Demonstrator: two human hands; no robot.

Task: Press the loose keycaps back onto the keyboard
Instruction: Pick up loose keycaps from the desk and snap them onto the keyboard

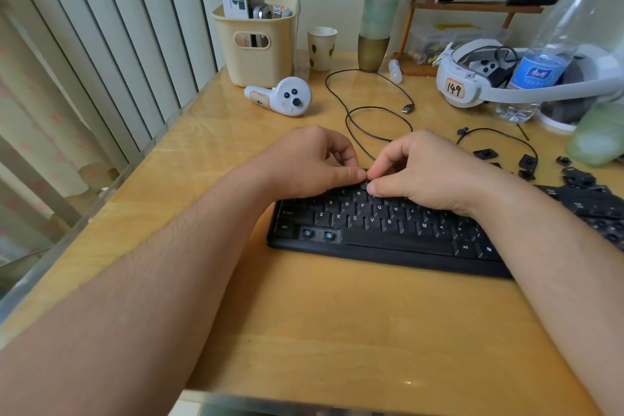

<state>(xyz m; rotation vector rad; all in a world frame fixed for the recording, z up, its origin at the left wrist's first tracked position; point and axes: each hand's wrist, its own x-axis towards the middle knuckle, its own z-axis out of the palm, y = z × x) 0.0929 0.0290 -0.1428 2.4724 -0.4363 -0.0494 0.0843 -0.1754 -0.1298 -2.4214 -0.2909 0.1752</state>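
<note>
Black keyboard [378, 230] lies on the wooden table [304, 331], letter rows mostly capped. Two bare blue switch stems [317, 234] show beside Ctrl, so I judge the job well along but unfinished. Loose keycaps [526, 162] sit scattered to the right, well apart from my hands; more dark pieces run off the frame edge there.

Left hand [304, 165] and right hand [425, 172] meet over the top rows, fingers curled, thumb tips touching. I think they pinch one keycap [365, 184] between them, but it is nearly covered; I cannot read its legend or tell whether it is seated. Upper rows are hidden under both hands.
</note>
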